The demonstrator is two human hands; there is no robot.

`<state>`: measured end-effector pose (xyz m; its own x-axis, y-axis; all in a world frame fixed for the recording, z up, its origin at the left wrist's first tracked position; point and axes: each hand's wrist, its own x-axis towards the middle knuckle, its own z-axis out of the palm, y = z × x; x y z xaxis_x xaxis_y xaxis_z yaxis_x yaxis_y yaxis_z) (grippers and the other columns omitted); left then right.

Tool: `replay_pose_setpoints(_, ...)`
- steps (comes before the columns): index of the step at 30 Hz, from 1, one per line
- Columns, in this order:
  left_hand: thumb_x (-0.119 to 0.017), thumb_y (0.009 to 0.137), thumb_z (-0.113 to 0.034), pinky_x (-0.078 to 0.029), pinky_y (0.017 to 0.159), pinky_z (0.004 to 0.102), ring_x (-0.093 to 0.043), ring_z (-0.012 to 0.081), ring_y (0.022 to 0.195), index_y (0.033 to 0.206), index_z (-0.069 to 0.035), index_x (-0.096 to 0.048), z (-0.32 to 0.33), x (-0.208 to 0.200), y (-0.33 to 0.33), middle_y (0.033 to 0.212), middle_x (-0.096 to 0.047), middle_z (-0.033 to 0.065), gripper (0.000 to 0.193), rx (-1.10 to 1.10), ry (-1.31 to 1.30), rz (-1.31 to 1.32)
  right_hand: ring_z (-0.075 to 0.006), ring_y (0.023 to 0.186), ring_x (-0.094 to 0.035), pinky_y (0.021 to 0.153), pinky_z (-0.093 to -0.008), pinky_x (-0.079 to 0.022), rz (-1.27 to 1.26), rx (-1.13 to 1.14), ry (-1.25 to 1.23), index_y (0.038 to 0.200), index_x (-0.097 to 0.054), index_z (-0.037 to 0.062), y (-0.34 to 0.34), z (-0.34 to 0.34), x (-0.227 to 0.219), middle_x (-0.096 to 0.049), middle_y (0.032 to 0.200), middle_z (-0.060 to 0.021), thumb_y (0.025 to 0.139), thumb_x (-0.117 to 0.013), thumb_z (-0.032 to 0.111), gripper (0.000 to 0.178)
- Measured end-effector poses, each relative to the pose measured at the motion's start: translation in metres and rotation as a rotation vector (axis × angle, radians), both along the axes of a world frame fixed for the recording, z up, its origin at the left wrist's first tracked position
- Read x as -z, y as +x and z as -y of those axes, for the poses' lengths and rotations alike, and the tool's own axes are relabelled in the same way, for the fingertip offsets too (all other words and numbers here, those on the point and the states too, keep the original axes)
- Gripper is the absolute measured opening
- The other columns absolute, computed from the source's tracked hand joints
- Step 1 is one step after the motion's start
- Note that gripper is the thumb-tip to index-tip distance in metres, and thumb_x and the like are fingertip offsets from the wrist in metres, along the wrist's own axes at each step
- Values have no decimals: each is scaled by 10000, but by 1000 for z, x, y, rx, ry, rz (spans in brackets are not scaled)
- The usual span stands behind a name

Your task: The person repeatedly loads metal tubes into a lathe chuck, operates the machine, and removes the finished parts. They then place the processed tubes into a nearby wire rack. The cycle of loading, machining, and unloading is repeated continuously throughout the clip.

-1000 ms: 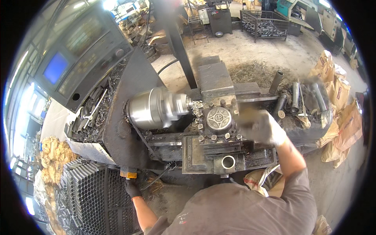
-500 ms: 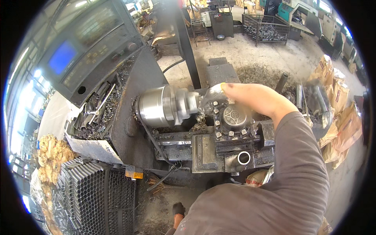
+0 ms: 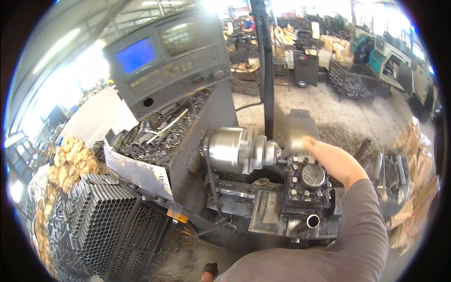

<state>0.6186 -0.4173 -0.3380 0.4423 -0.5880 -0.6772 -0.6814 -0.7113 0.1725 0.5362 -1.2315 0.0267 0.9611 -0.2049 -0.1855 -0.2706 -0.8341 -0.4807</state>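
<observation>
My right arm reaches across a lathe, and my right hand [image 3: 296, 144], in a pale glove, is smeared by motion behind the tool post [image 3: 312, 176]. It is close to the metal workpiece [image 3: 269, 152] in the chuck [image 3: 228, 149], whose jaws look blurred. What that hand holds, if anything, cannot be made out. Low at the bottom edge, my left hand [image 3: 210, 269] hangs in a dark glove, away from the machine; its fingers are too small to read. An upright metal tube [image 3: 312, 221] stands at the front of the carriage.
A control panel with a blue screen [image 3: 136, 55] rises at left, above a ledge of tools and metal chips [image 3: 162, 129]. Stacked tubes [image 3: 101, 225] fill a rack at lower left. Paper sacks [image 3: 413, 202] stand at right. A dark post [image 3: 268, 70] rises behind the lathe.
The view has tilted up and turned left, so the machine sits lower and further right. My right hand stays by the workpiece and tool post, now more blurred. My left hand still hangs low.
</observation>
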Motion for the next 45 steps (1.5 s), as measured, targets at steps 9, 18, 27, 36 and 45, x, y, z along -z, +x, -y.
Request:
replay_pose_setpoints(9,-650,990,-391,-537,972,539,-678,473,1154,1321,-92,-668,175,-143,38,1263,-716,259,446,-463,-781,252,-240,1052,-772,875,-421,-653,-826,340,262,1519,-598,183,15,-22,-44,-799,1188,-141,937,-786,349,633)
replay_pose_setpoints(18,-637,958,-562,-465,1101,567,-589,477,1331,1629,-106,-374,347,-355,115,1455,-603,293,853,-510,-856,406,-290,791,-736,706,-438,-589,-291,-152,-283,1020,-792,44,-57,1,-35,-774,897,-187,813,-856,244,296)
replay_pose_setpoints(27,-589,1022,-578,-459,1139,522,-583,470,1362,1616,-99,-437,363,-348,136,1539,-584,225,778,-348,-770,285,-426,939,-751,812,-466,-586,667,840,-315,1210,-682,39,-237,-149,-136,-760,1009,-247,821,-766,189,425)
replay_pose_setpoints(36,-619,1050,-474,-453,1149,486,-580,451,1385,1641,-49,-398,358,-339,146,1552,-557,289,760,-251,-746,400,-231,908,-749,844,-385,-587,97,1827,179,1244,-714,14,-523,-369,108,-788,1051,-164,830,-808,243,483)
replay_pose_setpoints(45,-697,968,-470,-469,1112,500,-613,461,1334,1619,-38,-420,346,-339,141,1459,-632,282,829,-300,-752,247,-233,930,-773,859,-379,-620,473,981,199,1404,-656,30,-392,-349,-41,-763,1195,-190,866,-809,130,568)
